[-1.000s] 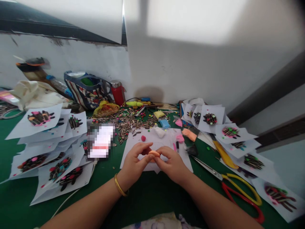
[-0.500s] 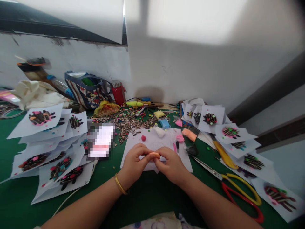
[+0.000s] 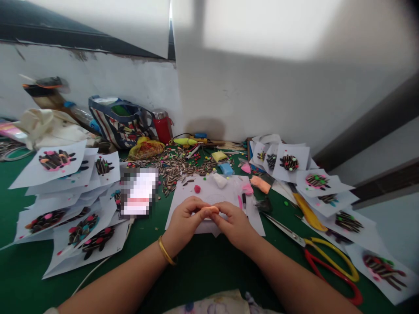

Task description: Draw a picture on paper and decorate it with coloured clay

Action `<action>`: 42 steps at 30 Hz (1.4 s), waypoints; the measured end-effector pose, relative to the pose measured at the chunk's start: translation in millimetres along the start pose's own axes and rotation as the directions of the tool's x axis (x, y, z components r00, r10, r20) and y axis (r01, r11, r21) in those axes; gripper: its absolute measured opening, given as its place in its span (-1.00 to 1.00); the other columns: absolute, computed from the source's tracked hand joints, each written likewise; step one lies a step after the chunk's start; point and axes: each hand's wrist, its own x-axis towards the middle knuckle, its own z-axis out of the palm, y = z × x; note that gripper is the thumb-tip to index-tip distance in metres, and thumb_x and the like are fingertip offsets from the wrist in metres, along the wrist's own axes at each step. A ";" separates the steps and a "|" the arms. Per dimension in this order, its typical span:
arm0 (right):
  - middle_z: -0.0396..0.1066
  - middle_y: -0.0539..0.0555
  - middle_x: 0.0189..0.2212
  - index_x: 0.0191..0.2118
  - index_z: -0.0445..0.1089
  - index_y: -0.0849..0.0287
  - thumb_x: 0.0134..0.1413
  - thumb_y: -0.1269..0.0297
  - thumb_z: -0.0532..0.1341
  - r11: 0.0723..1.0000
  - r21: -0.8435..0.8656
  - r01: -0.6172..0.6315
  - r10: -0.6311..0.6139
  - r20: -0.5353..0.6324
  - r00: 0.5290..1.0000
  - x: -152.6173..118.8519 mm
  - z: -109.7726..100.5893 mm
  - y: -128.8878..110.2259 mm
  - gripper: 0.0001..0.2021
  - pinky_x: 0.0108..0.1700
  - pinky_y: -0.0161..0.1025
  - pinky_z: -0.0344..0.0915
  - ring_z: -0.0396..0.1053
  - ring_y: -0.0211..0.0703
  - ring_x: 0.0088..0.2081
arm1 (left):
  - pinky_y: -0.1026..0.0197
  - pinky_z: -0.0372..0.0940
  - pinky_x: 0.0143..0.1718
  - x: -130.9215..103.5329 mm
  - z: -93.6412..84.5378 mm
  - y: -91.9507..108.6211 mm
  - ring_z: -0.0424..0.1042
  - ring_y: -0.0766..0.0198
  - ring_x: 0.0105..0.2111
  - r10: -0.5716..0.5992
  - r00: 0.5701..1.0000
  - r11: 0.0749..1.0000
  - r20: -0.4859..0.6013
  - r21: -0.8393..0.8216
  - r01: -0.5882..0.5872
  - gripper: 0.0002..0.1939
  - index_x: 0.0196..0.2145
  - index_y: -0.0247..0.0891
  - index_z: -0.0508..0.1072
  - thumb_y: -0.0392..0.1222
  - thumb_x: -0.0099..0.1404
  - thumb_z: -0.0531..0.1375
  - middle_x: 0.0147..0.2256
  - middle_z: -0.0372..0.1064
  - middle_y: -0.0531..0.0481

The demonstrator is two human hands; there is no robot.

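Left hand and right hand pinch orange clay between narrowed fingertips; clay sits at left hand's two o'clock, right hand's ten o'clock, over white paper.

Orange clay looks matt, white paper smooth, scissor blades metal.
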 end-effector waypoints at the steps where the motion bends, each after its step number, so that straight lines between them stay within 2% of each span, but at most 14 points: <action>1: 0.51 0.02 -0.22 -0.16 0.47 0.07 0.23 0.18 0.17 1.000 -0.010 0.000 0.000 0.011 1.000 0.2 -0.3 0.0 -0.82 -0.08 -0.22 0.26 0.41 -0.12 -0.14 | 0.20 0.31 -0.25 -0.1 0.3 -0.7 0.40 0.24 -0.31 0.009 1.000 1.000 0.002 -0.002 -0.009 -0.78 -0.21 -0.18 0.58 -0.08 0.19 0.31 -0.31 0.42 -0.03; 3: 0.51 0.02 -0.28 -0.22 0.49 0.09 0.21 0.23 0.18 0.998 -0.067 -0.003 0.004 0.015 1.000 0.5 -0.6 -0.7 -0.85 -0.14 -0.22 0.25 0.41 -0.12 -0.19 | 0.20 0.31 -0.24 -0.5 0.7 -1.8 0.40 0.25 -0.30 0.037 0.999 0.999 0.017 0.018 -0.037 -0.76 -0.17 -0.16 0.57 -0.09 0.19 0.32 -0.30 0.41 -0.02; 5: 0.50 0.01 -0.33 -0.28 0.48 0.11 0.18 0.29 0.18 0.993 -0.115 -0.003 0.005 0.016 1.000 0.8 -0.5 -1.9 -0.87 -0.18 -0.23 0.24 0.40 -0.13 -0.23 | 0.22 0.29 -0.27 -0.8 0.9 -1.9 0.39 0.25 -0.33 0.055 0.998 0.997 0.028 0.047 -0.056 -0.84 -0.29 -0.17 0.59 -0.09 0.21 0.30 -0.38 0.39 -0.01; 7: 0.49 0.01 -0.34 -0.30 0.48 0.12 0.17 0.30 0.18 0.994 -0.111 -0.011 0.012 0.005 1.000 1.2 -0.5 -3.0 -0.88 -0.19 -0.25 0.24 0.39 -0.14 -0.24 | 0.23 0.28 -0.29 -0.9 0.7 -1.2 0.38 0.26 -0.35 0.053 0.999 0.997 0.009 0.059 -0.053 -0.83 -0.40 -0.20 0.58 -0.07 0.24 0.27 -0.43 0.38 0.00; 12: 0.47 0.03 -0.35 -0.31 0.46 0.15 0.15 0.29 0.19 0.994 -0.108 -0.035 0.034 -0.013 0.999 1.5 -1.5 -3.4 -0.89 -0.21 -0.25 0.25 0.38 -0.15 -0.27 | 0.20 0.33 -0.25 -0.4 0.8 2.2 0.40 0.25 -0.31 0.025 1.000 1.000 -0.004 0.017 -0.025 -0.71 -0.12 -0.17 0.54 -0.07 0.21 0.29 -0.28 0.43 -0.03; 17: 0.50 0.05 -0.28 -0.25 0.47 0.13 0.17 0.24 0.20 0.995 -0.099 0.014 -0.016 -0.018 1.000 0.6 -2.1 -2.4 -0.87 -0.14 -0.21 0.27 0.39 -0.10 -0.20 | 0.19 0.32 -0.22 -1.4 2.0 1.5 0.42 0.23 -0.30 0.013 1.000 0.999 0.021 0.042 -0.014 -0.83 -0.34 -0.21 0.56 -0.08 0.27 0.23 -0.35 0.46 -0.03; 20: 0.51 0.04 -0.23 -0.16 0.49 0.09 0.22 0.19 0.17 0.998 -0.051 0.032 -0.032 0.006 0.999 1.0 -3.7 -1.7 -0.81 -0.10 -0.20 0.27 0.41 -0.10 -0.16 | 0.19 0.35 -0.23 -2.6 2.8 -2.9 0.44 0.23 -0.30 -0.048 0.999 0.998 -0.022 -0.034 0.047 -0.78 -0.22 -0.23 0.51 -0.07 0.24 0.26 -0.29 0.47 -0.03; 22: 0.52 0.03 -0.26 -0.20 0.50 0.08 0.23 0.23 0.15 0.998 -0.064 0.025 -0.024 0.015 1.000 1.2 -4.5 -1.6 -0.82 -0.12 -0.21 0.26 0.42 -0.11 -0.19 | 0.17 0.35 -0.21 -2.7 2.7 -4.9 0.45 0.22 -0.27 -0.040 0.999 0.999 -0.031 -0.032 0.039 -0.73 -0.13 -0.21 0.50 -0.08 0.24 0.26 -0.24 0.47 -0.04; 25: 0.50 0.02 -0.34 -0.29 0.49 0.11 0.18 0.32 0.17 0.992 -0.126 0.019 -0.018 0.007 1.000 1.0 -4.5 -2.1 -0.86 -0.18 -0.23 0.24 0.40 -0.13 -0.25 | 0.17 0.33 -0.18 -1.6 1.6 -4.3 0.45 0.22 -0.27 0.013 1.000 0.999 -0.004 0.052 -0.013 -0.83 -0.25 -0.21 0.56 -0.09 0.26 0.24 -0.30 0.48 -0.03; 28: 0.49 0.01 -0.34 -0.29 0.48 0.12 0.15 0.35 0.16 0.991 -0.129 0.020 -0.021 -0.006 1.000 0.7 -4.1 -2.5 -0.87 -0.18 -0.24 0.23 0.39 -0.14 -0.24 | 0.19 0.34 -0.24 -0.4 1.0 -2.3 0.45 0.23 -0.33 -0.029 0.999 0.999 -0.026 0.042 0.030 -0.82 -0.37 -0.24 0.54 -0.08 0.25 0.25 -0.38 0.48 -0.02; 30: 0.48 0.02 -0.32 -0.29 0.46 0.14 0.15 0.36 0.15 0.993 -0.120 0.009 -0.012 -0.025 1.000 0.6 -4.3 -2.7 -0.87 -0.17 -0.24 0.22 0.38 -0.15 -0.23 | 0.19 0.36 -0.25 -0.2 1.1 -1.6 0.46 0.22 -0.32 -0.073 0.997 0.997 -0.037 -0.014 0.073 -0.79 -0.27 -0.25 0.53 -0.07 0.22 0.27 -0.32 0.49 -0.04; 33: 0.45 0.02 -0.38 -0.35 0.44 0.15 0.14 0.36 0.15 0.987 -0.162 0.018 -0.023 -0.030 0.999 0.7 -4.4 -3.3 -0.88 -0.22 -0.25 0.21 0.36 -0.16 -0.28 | 0.16 0.36 -0.20 -0.5 1.4 -1.2 0.46 0.20 -0.26 -0.050 0.999 0.998 0.007 -0.023 0.050 -0.71 -0.13 -0.21 0.52 -0.06 0.22 0.27 -0.23 0.49 -0.06; 38: 0.42 0.00 -0.43 -0.40 0.41 0.15 0.12 0.38 0.14 0.977 -0.210 0.045 -0.048 -0.010 0.999 0.5 -3.4 -4.0 -0.87 -0.27 -0.27 0.18 0.33 -0.18 -0.33 | 0.17 0.33 -0.22 -0.9 1.5 -1.0 0.44 0.22 -0.32 -0.009 1.000 0.997 0.025 0.081 0.007 -0.80 -0.35 -0.23 0.55 -0.07 0.29 0.21 -0.37 0.47 -0.03; 42: 0.40 0.01 -0.45 -0.42 0.38 0.15 0.12 0.36 0.15 0.970 -0.238 0.042 -0.045 -0.010 0.999 0.3 -3.4 -3.4 -0.88 -0.30 -0.26 0.17 0.31 -0.18 -0.36 | 0.17 0.36 -0.21 -1.1 2.4 -0.3 0.46 0.20 -0.25 -0.008 1.000 1.000 0.023 0.024 0.007 -0.71 -0.10 -0.19 0.52 -0.08 0.24 0.24 -0.21 0.49 -0.07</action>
